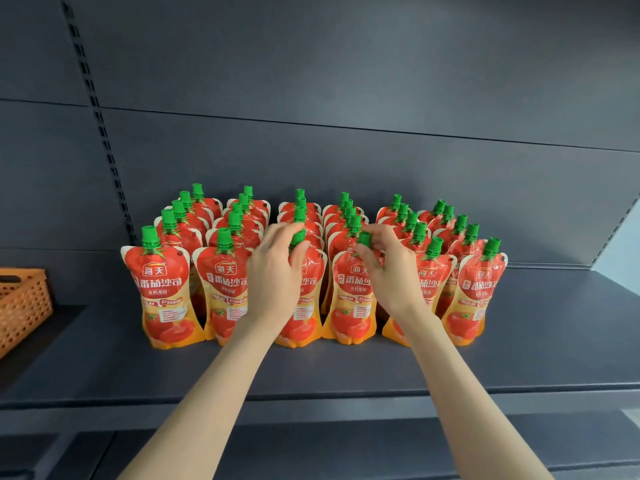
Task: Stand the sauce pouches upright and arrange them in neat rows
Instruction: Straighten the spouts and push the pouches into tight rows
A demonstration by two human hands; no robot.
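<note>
Sauce pouches stand upright in six files on the shelf, flanking and behind both hands. I find the left hand gripping one front pouch at its cap and the right hand pinching the neighbouring cap. I judge this the alignment step. The next move calls for squaring both fronts with the row.

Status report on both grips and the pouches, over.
Left grip holds cap of third front pouch. Right grip pinches cap of fourth front pouch. Pouches upright, six rows. Orange basket far left, apart.
</note>
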